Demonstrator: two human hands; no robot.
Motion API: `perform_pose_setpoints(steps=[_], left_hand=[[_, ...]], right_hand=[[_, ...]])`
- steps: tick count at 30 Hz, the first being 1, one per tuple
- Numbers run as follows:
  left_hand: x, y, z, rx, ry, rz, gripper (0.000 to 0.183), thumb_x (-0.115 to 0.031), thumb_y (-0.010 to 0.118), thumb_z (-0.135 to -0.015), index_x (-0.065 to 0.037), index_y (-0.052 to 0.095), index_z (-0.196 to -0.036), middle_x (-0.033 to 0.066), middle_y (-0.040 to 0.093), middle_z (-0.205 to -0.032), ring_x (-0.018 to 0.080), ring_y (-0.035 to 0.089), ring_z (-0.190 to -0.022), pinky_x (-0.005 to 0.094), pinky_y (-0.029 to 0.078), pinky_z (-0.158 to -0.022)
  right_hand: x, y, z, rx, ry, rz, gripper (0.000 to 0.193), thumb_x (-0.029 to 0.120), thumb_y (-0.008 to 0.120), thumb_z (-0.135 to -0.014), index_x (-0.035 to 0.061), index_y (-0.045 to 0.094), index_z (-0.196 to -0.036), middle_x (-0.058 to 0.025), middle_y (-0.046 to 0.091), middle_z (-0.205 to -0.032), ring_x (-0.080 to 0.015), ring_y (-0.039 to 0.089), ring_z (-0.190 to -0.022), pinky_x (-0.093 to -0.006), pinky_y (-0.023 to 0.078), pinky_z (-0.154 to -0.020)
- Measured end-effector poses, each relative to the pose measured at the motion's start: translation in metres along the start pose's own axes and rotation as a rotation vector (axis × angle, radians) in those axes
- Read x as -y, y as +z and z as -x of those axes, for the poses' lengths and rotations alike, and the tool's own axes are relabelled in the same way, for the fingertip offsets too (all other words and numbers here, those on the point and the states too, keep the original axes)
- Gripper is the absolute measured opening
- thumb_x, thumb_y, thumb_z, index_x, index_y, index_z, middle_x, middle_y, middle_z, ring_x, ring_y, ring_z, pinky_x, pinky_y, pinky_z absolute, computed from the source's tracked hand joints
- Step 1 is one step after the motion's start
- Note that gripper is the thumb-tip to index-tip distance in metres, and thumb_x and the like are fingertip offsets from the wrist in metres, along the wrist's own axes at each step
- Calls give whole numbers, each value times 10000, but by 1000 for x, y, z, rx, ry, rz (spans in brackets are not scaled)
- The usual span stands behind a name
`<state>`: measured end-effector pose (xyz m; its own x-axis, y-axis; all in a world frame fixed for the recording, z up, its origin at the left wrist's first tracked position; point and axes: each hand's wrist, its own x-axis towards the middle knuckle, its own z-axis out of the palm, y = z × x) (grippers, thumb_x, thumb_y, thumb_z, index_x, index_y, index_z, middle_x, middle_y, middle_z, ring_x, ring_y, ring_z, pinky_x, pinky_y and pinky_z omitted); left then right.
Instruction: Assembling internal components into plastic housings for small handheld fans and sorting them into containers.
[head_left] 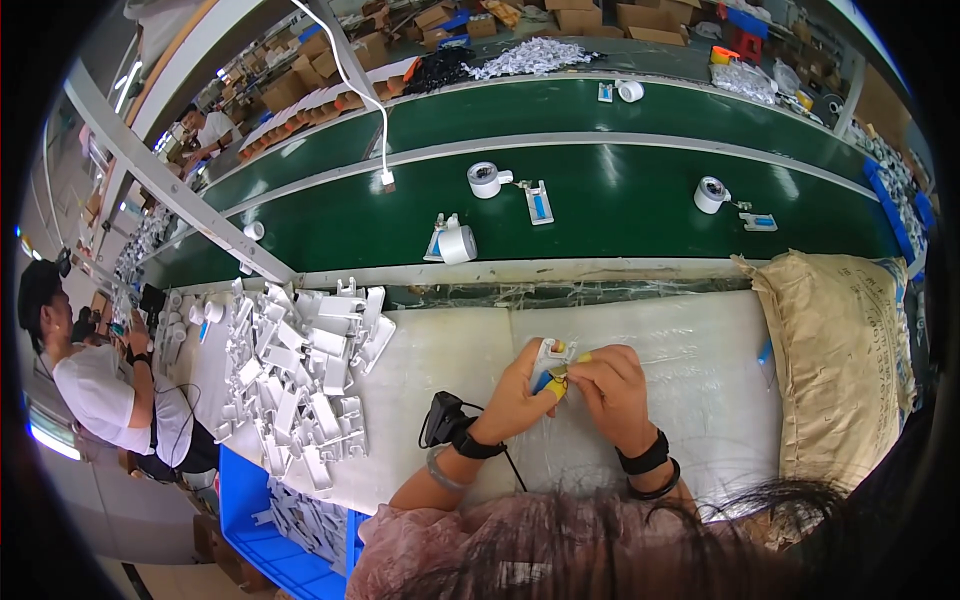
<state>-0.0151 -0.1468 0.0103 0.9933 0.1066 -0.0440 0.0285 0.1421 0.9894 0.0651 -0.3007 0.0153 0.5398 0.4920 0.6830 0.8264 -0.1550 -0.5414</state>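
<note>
Over the pale work surface, my left hand (517, 398) is closed round a small white plastic part (549, 357) with a blue area on it. A yellow finger cover is on its thumb. My right hand (614, 395) comes in from the right, its thumb and forefinger pinched together at the edge of the same part. A yellow cover shows on one of its fingertips too. What lies between the right fingertips is too small to make out. To the left is a heap of loose white plastic parts (325, 343).
Beyond the surface runs a green conveyor belt (620, 215) carrying white round units (484, 180) with small blue-and-white pieces. A brown sack (835, 365) stands at right. A blue bin (245, 505) sits lower left. A white cable (383, 130) hangs down. Another person (120, 385) works at far left.
</note>
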Motion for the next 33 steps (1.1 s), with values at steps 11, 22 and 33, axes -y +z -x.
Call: perform_pose_setpoints(steps=[11, 22, 33], left_hand=[[-3, 2, 3, 28, 15, -118, 378, -16, 528, -866, -53, 422, -1226, 25, 546, -919, 79, 545, -734, 235, 488, -582], [5, 2, 2, 13, 139, -232, 393, -17, 536, -869, -54, 421, -1243, 22, 538, -955, 63, 536, -742, 222, 489, -579], [-10, 9, 8, -16, 116, -87, 398, -51, 506, -820, -8, 452, -1212, 84, 568, -902, 144, 532, -771, 268, 449, -685]], right_hand=[[1, -2, 0, -36, -17, -14, 195, -14, 718, -682, 91, 671, -840, -63, 602, -843, -276, 556, -826, -363, 455, -718], [2, -3, -1, -32, -34, -4, 186, -8, 717, -689, 94, 673, -837, -58, 599, -841, -272, 554, -811, -360, 455, -707], [5, -1, -1, -55, -32, 16, 194, -14, 706, -688, 92, 667, -845, -58, 592, -833, -271, 548, -810, -362, 443, -715]])
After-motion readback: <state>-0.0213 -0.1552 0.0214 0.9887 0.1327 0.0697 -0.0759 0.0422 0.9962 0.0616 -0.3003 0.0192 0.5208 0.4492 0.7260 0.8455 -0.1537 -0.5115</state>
